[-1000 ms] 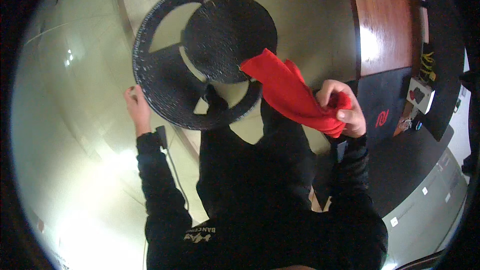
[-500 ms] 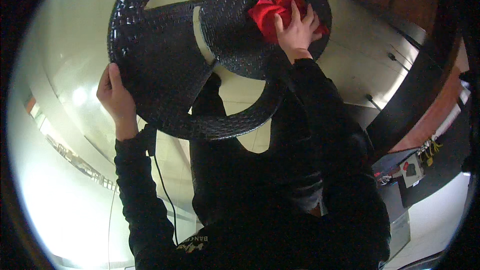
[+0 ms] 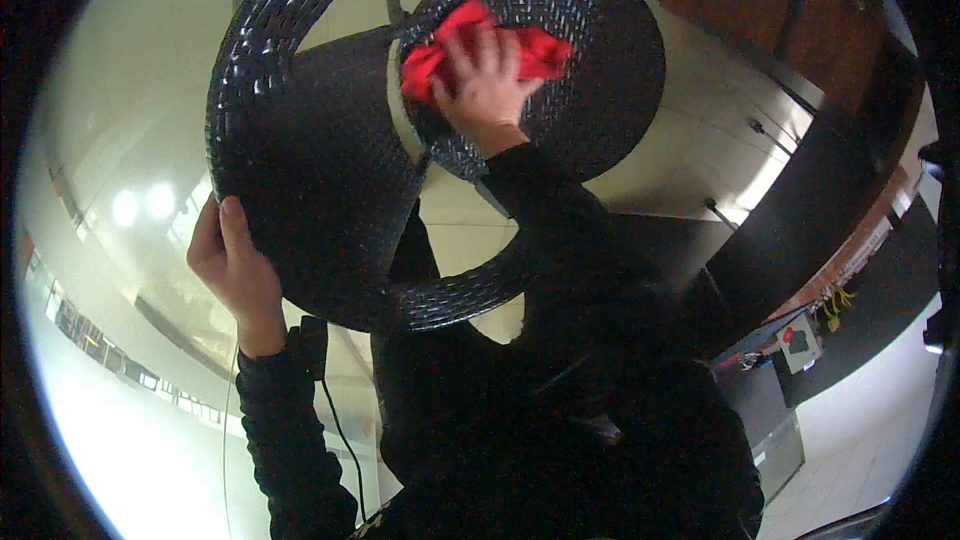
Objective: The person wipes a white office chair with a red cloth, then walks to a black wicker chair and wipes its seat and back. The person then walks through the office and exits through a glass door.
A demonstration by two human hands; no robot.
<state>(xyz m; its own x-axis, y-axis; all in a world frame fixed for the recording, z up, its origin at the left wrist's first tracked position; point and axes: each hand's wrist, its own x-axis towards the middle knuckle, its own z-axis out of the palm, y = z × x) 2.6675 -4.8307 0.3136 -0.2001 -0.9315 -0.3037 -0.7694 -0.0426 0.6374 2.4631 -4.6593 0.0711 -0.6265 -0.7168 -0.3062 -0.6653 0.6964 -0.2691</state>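
A black woven wicker chair [image 3: 330, 140] stands in front of me, its curved rim and back panel on the left and its round seat [image 3: 615, 70] to the right. My left hand [image 3: 240, 270] grips the chair's outer rim, thumb on top, with the other fingers partly hidden behind it. On the left part of the seat lies a crumpled red cloth [image 3: 545, 52]. My right hand [image 3: 482, 90] presses down on this cloth and holds it against the weave; its fingers are slightly blurred.
Brown wooden furniture [image 3: 730, 0] is at the upper right. A dark curved edge runs down the right side, with a small light box [image 3: 798, 342] and yellow strands beyond it. Pale glossy floor [image 3: 130, 140] lies at the left. A black cable [image 3: 342, 430] hangs by my left forearm.
My right hand has slid the red cloth leftward across the seat, from its right side toward the back panel. My left hand still grips the rim and appears lower in view.
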